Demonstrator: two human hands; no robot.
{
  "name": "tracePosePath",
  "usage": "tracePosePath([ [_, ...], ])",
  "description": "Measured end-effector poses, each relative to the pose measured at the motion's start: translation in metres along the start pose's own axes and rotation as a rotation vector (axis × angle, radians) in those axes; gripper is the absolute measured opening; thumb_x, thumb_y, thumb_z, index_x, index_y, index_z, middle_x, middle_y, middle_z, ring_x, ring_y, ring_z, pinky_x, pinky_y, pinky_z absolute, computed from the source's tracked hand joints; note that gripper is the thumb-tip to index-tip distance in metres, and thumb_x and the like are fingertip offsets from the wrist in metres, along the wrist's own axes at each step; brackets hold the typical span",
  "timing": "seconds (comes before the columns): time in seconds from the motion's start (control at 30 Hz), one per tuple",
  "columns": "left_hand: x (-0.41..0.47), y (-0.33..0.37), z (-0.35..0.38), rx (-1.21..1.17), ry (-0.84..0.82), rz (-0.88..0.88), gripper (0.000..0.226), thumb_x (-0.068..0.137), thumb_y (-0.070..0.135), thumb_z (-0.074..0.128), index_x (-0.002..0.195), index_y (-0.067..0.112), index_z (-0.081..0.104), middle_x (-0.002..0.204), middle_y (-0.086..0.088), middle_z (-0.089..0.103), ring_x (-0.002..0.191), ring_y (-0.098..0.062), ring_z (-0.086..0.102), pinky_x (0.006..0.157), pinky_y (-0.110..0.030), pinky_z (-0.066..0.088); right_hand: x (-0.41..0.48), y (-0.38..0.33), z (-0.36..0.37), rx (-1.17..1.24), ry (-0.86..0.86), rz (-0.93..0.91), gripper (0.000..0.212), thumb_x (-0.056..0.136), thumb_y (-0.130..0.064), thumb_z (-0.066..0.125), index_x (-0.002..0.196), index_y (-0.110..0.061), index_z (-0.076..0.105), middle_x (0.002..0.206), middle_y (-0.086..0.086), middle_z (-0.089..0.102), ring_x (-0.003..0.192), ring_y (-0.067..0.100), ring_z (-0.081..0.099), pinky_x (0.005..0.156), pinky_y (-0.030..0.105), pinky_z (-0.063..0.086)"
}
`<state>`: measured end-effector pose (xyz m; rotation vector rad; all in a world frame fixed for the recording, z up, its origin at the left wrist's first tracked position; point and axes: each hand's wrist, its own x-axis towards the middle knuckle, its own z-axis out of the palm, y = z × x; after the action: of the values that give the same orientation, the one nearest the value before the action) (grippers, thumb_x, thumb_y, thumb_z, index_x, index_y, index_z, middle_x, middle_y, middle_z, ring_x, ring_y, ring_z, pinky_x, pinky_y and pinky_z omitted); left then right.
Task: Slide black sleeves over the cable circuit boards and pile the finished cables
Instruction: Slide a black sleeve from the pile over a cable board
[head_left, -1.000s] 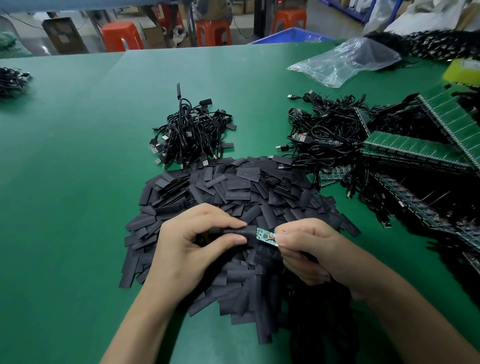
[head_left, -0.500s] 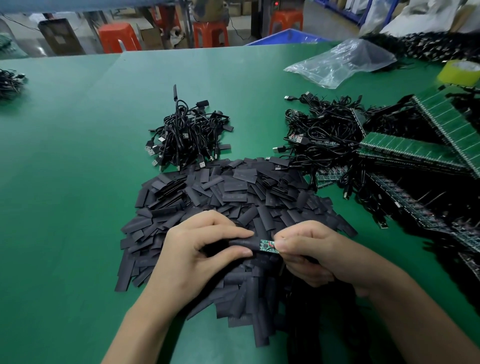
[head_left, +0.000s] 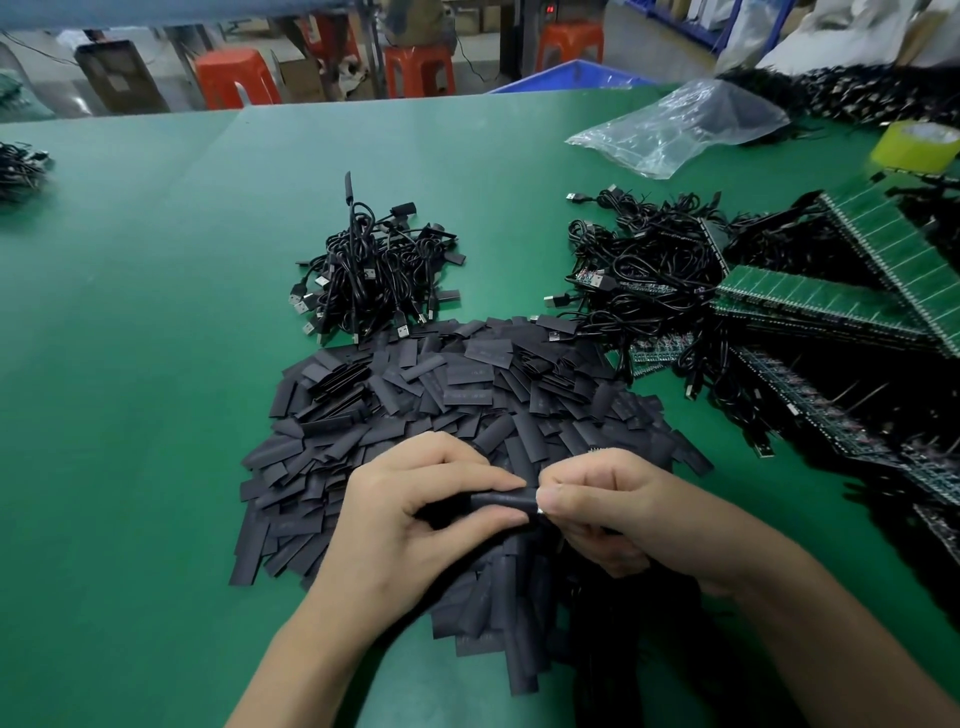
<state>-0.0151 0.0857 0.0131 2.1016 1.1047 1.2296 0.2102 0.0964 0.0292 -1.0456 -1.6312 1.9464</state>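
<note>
While the heap of loose black sleeves (head_left: 467, 395) lay spread across the middle of the green table (head_left: 130, 364), a small clump of black cables (head_left: 21, 169) sat far to its left, at the table's edge. Just behind the heap's left part stood a pile of bundled cables (head_left: 374, 275), USB plugs poking out around its foot.

Over the heap's near side the left hand (head_left: 410, 525) pinched one black sleeve (head_left: 504, 503) between thumb and curled fingers, keeping it roughly level. The right hand (head_left: 618, 514) touched that sleeve's right end, its thumb and forefinger pinching the small pale board tip (head_left: 540, 511) that jutted out there; the other fingers were curled under.

Behind the heap's right corner sprawled a loose tangle of cables (head_left: 644, 265). Right of the heap, green board panels (head_left: 810, 301) lay overlapping one another. Far behind the heap on that side rested a clear plastic bag (head_left: 680, 124), with a yellow-green tape roll (head_left: 917, 145) further right.
</note>
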Motion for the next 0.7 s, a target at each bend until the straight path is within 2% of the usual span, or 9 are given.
tracePosePath([
  [0.17, -0.0003, 0.0005, -0.0012, -0.007, 0.046, -0.021, 0.018, 0.08, 0.03, 0.083, 0.095, 0.019, 0.083, 0.089, 0.008, 0.073, 0.083, -0.013, 0.071, 0.075, -0.022, 0.052, 0.0005, -0.0012, -0.0003, -0.039, 0.082, -0.078, 0.031, 0.098, -0.038, 0.057, 0.074, -0.018, 0.058, 0.054, -0.005, 0.038, 0.049, 0.012, 0.028, 0.048, 0.023, 0.025],
  [0.27, 0.0004, 0.0004, -0.0028, -0.005, 0.078, -0.029, 0.018, 0.08, 0.03, 0.082, 0.095, 0.022, 0.082, 0.089, 0.009, 0.073, 0.083, -0.013, 0.071, 0.075, -0.021, 0.052, -0.0001, -0.0015, -0.0022, -0.099, 0.159, -0.153, 0.024, 0.097, -0.037, 0.057, 0.083, -0.019, 0.066, 0.058, -0.001, 0.041, 0.055, 0.016, 0.033, 0.053, 0.029, 0.027],
  [0.43, -0.0008, 0.0002, -0.0019, -0.026, 0.105, -0.034, 0.019, 0.081, 0.035, 0.084, 0.098, 0.028, 0.079, 0.09, 0.01, 0.072, 0.083, -0.016, 0.07, 0.074, -0.025, 0.053, 0.0011, -0.0008, -0.0005, -0.168, 0.236, -0.196, 0.024, 0.09, -0.045, 0.06, 0.08, -0.025, 0.067, 0.058, -0.004, 0.04, 0.053, 0.011, 0.033, 0.05, 0.023, 0.028],
  [0.63, -0.0028, -0.0003, 0.001, -0.022, 0.094, -0.018, 0.018, 0.083, 0.033, 0.082, 0.099, 0.027, 0.079, 0.092, 0.01, 0.071, 0.085, -0.015, 0.07, 0.076, -0.023, 0.052, 0.0004, -0.0007, 0.0, -0.258, 0.281, -0.209, 0.027, 0.087, -0.049, 0.059, 0.08, -0.024, 0.067, 0.058, -0.001, 0.044, 0.054, 0.017, 0.031, 0.05, 0.027, 0.026],
  [0.7, -0.0031, -0.0012, 0.002, -0.003, 0.083, -0.015, 0.018, 0.083, 0.031, 0.084, 0.099, 0.024, 0.08, 0.092, 0.009, 0.072, 0.085, -0.015, 0.07, 0.075, -0.025, 0.053, 0.0009, -0.0006, 0.0007, -0.287, 0.287, -0.212, 0.025, 0.089, -0.046, 0.059, 0.081, -0.024, 0.067, 0.059, -0.002, 0.046, 0.054, 0.015, 0.033, 0.05, 0.024, 0.027],
])
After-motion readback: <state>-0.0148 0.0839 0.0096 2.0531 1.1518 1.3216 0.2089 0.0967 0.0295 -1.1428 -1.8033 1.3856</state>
